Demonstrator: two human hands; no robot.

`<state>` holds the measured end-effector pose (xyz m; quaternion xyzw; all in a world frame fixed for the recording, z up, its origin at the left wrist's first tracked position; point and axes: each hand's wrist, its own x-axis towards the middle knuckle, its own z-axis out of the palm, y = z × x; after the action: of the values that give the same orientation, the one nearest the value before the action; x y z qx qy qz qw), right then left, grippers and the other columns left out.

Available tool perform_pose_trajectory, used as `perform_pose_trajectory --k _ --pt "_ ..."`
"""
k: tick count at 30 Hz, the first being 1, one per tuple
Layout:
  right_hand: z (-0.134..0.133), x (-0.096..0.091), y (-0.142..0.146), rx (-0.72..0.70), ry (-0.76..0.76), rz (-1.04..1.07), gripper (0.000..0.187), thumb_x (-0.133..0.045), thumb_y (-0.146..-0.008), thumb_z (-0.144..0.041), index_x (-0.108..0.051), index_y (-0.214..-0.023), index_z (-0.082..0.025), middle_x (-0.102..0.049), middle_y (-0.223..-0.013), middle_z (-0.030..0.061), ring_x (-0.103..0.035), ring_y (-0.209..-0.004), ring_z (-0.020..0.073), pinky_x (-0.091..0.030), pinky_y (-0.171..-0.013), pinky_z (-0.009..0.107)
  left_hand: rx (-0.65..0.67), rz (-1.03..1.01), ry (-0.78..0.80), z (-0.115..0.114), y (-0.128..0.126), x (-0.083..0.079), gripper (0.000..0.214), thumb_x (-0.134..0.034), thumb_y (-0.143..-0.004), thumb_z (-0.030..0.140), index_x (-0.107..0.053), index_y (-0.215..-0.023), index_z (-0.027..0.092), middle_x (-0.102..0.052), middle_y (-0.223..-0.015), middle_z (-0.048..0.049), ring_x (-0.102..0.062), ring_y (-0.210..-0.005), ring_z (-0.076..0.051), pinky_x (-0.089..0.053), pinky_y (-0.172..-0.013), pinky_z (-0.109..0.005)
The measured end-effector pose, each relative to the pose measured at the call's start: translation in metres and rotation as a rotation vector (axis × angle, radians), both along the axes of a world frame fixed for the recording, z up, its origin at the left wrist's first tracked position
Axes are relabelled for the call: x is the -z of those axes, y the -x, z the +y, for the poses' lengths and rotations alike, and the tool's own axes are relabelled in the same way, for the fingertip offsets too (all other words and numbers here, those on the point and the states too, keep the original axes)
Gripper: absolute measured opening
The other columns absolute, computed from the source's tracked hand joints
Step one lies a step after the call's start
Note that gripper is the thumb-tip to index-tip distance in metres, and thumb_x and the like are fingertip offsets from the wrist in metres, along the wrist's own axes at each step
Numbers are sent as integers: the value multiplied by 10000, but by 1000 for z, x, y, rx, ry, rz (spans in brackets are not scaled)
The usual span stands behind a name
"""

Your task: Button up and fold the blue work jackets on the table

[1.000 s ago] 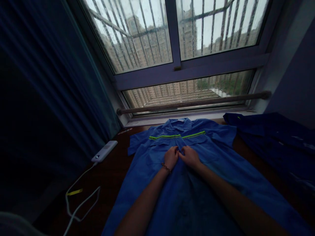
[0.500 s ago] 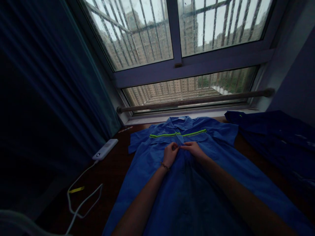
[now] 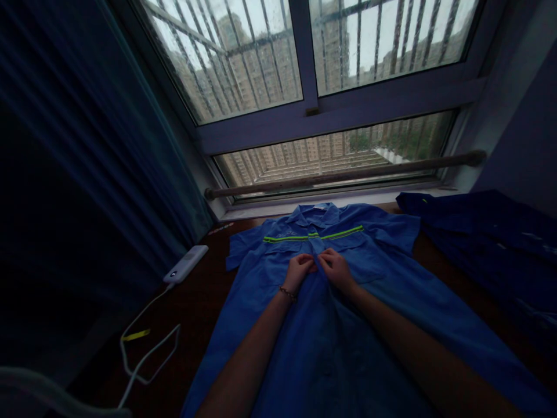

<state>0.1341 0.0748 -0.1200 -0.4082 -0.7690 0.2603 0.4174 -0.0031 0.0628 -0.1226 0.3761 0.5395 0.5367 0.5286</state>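
Observation:
A blue short-sleeved shirt (image 3: 243, 325) lies spread out, collar toward the window, with a yellow-green stripe across its chest. At the front placket just below the stripe, my left hand (image 3: 299, 270) pinches the fabric; a bracelet circles that wrist. Close beside it, my right hand (image 3: 335, 268) has its fingers curled and closed on the placket's other side. The cloth is slightly raised between the two hands. Any button there is too small and dark to make out.
Dark blue folded clothing (image 3: 483, 244) lies to the right. On the left are a white power bank (image 3: 186, 265), its white cable (image 3: 138, 371) and a yellow strip (image 3: 136, 335), beside a blue curtain (image 3: 143, 151). A rail (image 3: 348, 176) crosses the window beyond.
My right hand's fingers, stretched out before, have curled in and now grip the placket. My left hand stays at nearly the same spot on the shirt.

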Motion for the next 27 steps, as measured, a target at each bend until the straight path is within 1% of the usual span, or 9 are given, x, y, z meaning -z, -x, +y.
perform_pose_trajectory --k 3,6,9,11,14,17,20,24,27 --pt "-8 -2 4 41 -118 -120 216 -396 -818 -198 -609 -830 -163 -547 -870 57 -484 -837 141 -369 -781 252 -10 -9 20 0 -1 -2 207 -678 -574 273 -577 -666 117 -607 -603 -18 -571 -525 -108 -480 -547 -236" --pt "-13 -4 6 40 -172 -232 189 -404 -805 -171 -578 -877 -154 -534 -911 75 -462 -885 162 -360 -810 270 -31 21 27 1 -2 -3 272 -688 -561 335 -549 -631 112 -575 -558 -2 -543 -490 -90 -447 -477 -195" --pt "-16 -5 7 15 -198 -322 182 -426 -786 -173 -551 -912 -134 -521 -923 96 -453 -886 180 -359 -816 286 -80 50 26 2 -3 -2 296 -705 -538 315 -521 -657 116 -536 -514 28 -504 -445 -67 -388 -408 -154" --pt "-18 -5 7 0 -213 -341 192 -435 -782 -191 -539 -931 -127 -513 -929 104 -449 -889 188 -358 -818 295 -95 46 27 2 -2 -1 291 -702 -541 285 -510 -689 123 -516 -493 43 -483 -422 -59 -357 -384 -142" --pt "-18 -3 7 14 -201 -293 189 -444 -779 -210 -533 -925 -130 -510 -920 100 -454 -887 188 -363 -813 296 -104 27 26 2 0 1 274 -686 -552 234 -498 -724 133 -496 -486 56 -474 -417 -54 -354 -391 -141" --pt "-16 -2 7 55 -147 -195 174 -456 -777 -228 -533 -905 -138 -520 -875 79 -471 -851 176 -377 -789 284 -103 -1 24 1 0 0 266 -670 -555 182 -484 -740 138 -494 -510 58 -485 -440 -55 -381 -425 -152" --pt "-12 0 6 56 -98 -112 151 -455 -785 -246 -542 -859 -146 -532 -826 61 -491 -803 160 -393 -748 266 -97 -20 28 0 0 -2 289 -671 -540 140 -482 -758 140 -500 -543 52 -496 -460 -60 -394 -443 -164" --pt "-6 3 5 51 -50 -20 133 -433 -792 -196 -554 -818 -147 -545 -782 43 -510 -736 132 -405 -701 239 -101 -30 37 -2 -1 -6 320 -659 -540 96 -476 -798 146 -510 -585 43 -495 -459 -57 -397 -445 -171" --pt "-4 5 4 56 -14 18 115 -455 -777 -188 -563 -797 -151 -549 -767 34 -515 -698 120 -411 -666 228 -106 -44 46 -3 -1 -8 321 -630 -553 66 -462 -814 148 -510 -607 40 -498 -464 -55 -405 -453 -173"
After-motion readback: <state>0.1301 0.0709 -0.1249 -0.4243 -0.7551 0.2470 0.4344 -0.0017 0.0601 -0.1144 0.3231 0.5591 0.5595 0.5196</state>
